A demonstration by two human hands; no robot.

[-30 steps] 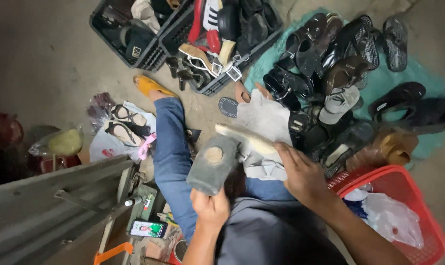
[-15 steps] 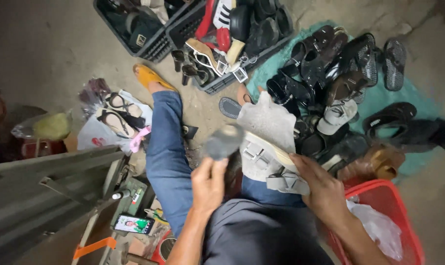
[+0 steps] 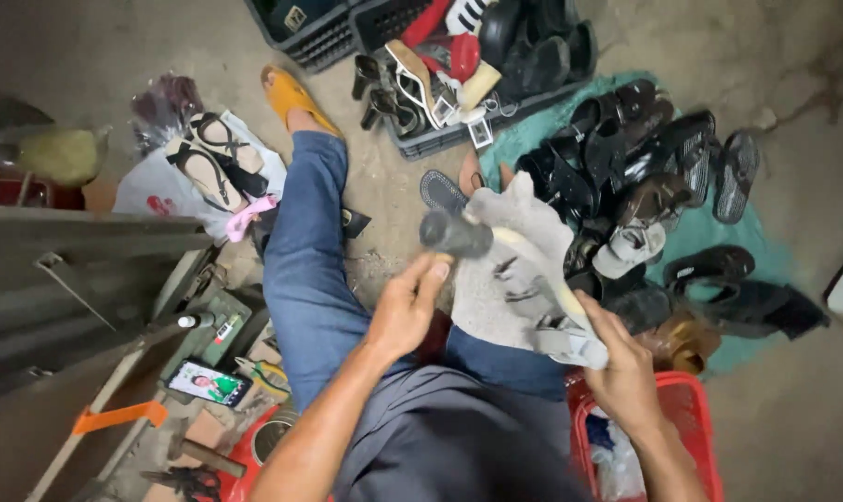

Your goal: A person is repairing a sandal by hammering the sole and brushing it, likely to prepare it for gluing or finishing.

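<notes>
My left hand (image 3: pixel 405 307) is wrapped round the lower end of a dark handle, and the blunt black head of what looks like a rubber mallet (image 3: pixel 454 232) hangs in the air above my knee, tilted toward the sandal. My right hand (image 3: pixel 617 358) is pinched on the near end of a pale strappy sandal (image 3: pixel 542 297), sole turned up, which lies on a grey cloth (image 3: pixel 524 246) draped over my right leg; the far end of the cloth reaches toward the teal mat (image 3: pixel 719 232) on the floor. I judge the sandal light and bendy, its thin straps easy to snag, so it is best held by the firmer sole edge, as I have it now, with the cloth keeping it from sliding on my jeans. The mallet seems head-heavy, so a grip low on the shaft gives swing but less control. Beyond my knee, dark sandals crowd the mat, black crates (image 3: pixel 421 56) of shoes stand at the floor's far edge, a red basket (image 3: pixel 691 418) sits by my right hip, and a phone (image 3: pixel 210 382) lies among tools to my left.
</notes>
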